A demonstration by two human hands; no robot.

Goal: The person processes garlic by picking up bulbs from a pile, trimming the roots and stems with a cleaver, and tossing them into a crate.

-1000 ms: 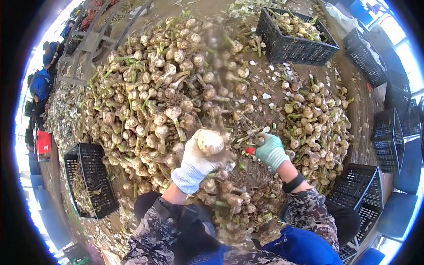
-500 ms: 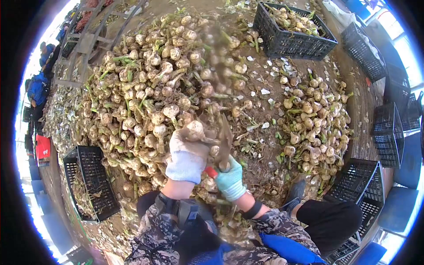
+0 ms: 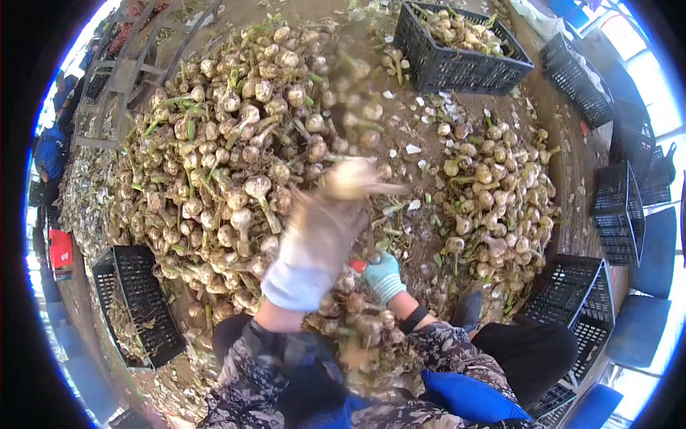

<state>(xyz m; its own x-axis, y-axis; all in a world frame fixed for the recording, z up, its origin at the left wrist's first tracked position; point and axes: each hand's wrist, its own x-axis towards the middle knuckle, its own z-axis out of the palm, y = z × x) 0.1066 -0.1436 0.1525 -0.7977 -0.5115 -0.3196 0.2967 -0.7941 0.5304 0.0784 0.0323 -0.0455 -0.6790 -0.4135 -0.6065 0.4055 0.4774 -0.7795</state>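
My left hand (image 3: 321, 229), in a dirty white glove, is smeared by motion. At its fingertips is a garlic bulb (image 3: 351, 177), also blurred, with its stalk pointing right. My right hand (image 3: 384, 277), in a teal glove, is closed around a red-handled cutting tool (image 3: 357, 265). The tool's dull blade points away from me and is partly hidden behind the left hand. Beyond the left hand spreads a big heap of garlic bulbs (image 3: 207, 164) with roots and stalks. A few garlic bulbs (image 3: 368, 325) lie below my hands, between my legs.
A smaller garlic pile (image 3: 500, 193) lies at the right. A black crate (image 3: 468, 71) of garlic stands at the far right; another crate (image 3: 153, 307) is at left, another (image 3: 572, 293) near my right leg. Stacked crates line the right edge. A metal frame (image 3: 118, 86) stands far left.
My left hand has swung forward and right with the garlic bulb, passing over the blade. My right hand stays close to its place, still holding the tool. The view has shifted slightly.
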